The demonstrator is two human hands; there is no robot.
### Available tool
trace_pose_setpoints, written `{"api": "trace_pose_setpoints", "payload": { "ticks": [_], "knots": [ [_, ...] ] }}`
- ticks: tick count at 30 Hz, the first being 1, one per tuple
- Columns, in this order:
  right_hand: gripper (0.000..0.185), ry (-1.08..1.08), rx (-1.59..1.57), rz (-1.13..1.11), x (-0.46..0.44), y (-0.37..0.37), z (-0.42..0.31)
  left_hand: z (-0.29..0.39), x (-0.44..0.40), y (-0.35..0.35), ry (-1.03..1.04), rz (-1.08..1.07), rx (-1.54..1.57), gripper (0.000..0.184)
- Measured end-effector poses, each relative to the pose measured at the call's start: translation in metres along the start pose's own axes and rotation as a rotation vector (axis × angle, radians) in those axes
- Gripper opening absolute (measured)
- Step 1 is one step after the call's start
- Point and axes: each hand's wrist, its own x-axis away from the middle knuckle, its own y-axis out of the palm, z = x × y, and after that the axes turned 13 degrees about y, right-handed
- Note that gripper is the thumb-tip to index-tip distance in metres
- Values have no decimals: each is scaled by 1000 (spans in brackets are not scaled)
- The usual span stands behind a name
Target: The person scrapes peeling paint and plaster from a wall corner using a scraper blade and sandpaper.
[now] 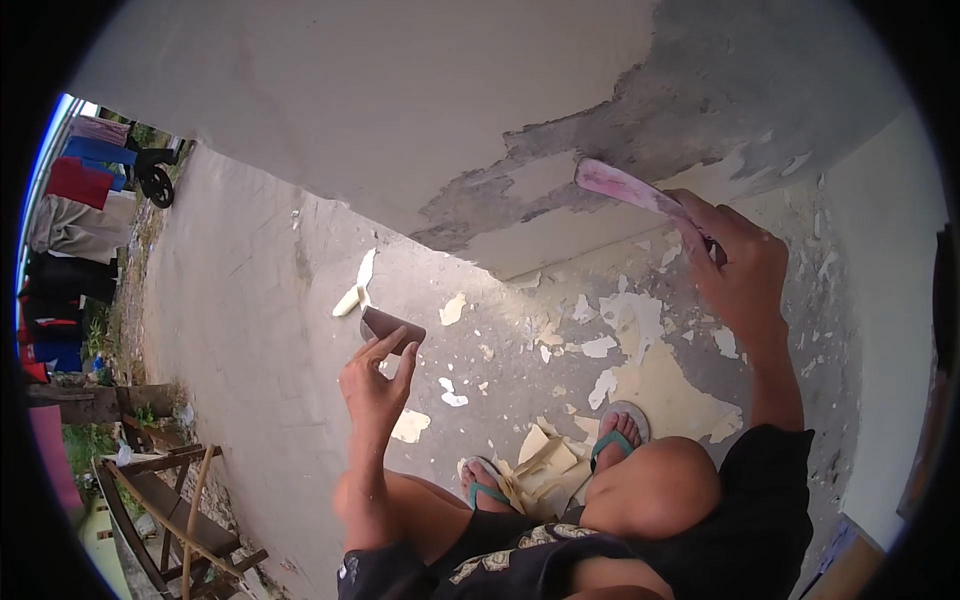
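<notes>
My left hand (375,385) pinches a brown, flat-bladed scraper (392,328) by its blade. Its cream handle seems to point away from me, though pale flakes behind it blur the outline. My right hand (740,255) is closed around a long, flat, pink-stained tool (625,187) with a rounded end; its exact kind is unclear. The tool's far end is at or very close to the wall (400,110), where the pale coat has come off and a grey patch (690,100) is bare.
Peeled paint flakes (640,320) litter the concrete floor, with larger sheets (550,465) between my sandalled feet. A second wall (900,260) rises at right. Hanging clothes (80,215), a wheel (157,185) and a wooden frame (180,510) are along the left.
</notes>
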Motion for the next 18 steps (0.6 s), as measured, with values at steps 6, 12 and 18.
{"api": "trace_pose_setpoints", "payload": {
  "ticks": [6,12,18],
  "knots": [
    [63,-56,-153,-60,19,24,10,-6,-9,10,31,-56,-9,27],
    [61,-21,-533,-120,72,125,-22,3,-7,14,109,-45,9,27],
    [54,148,-750,6,90,170,-76,21,-11,40,175,-130,78,29]
  ]
}}
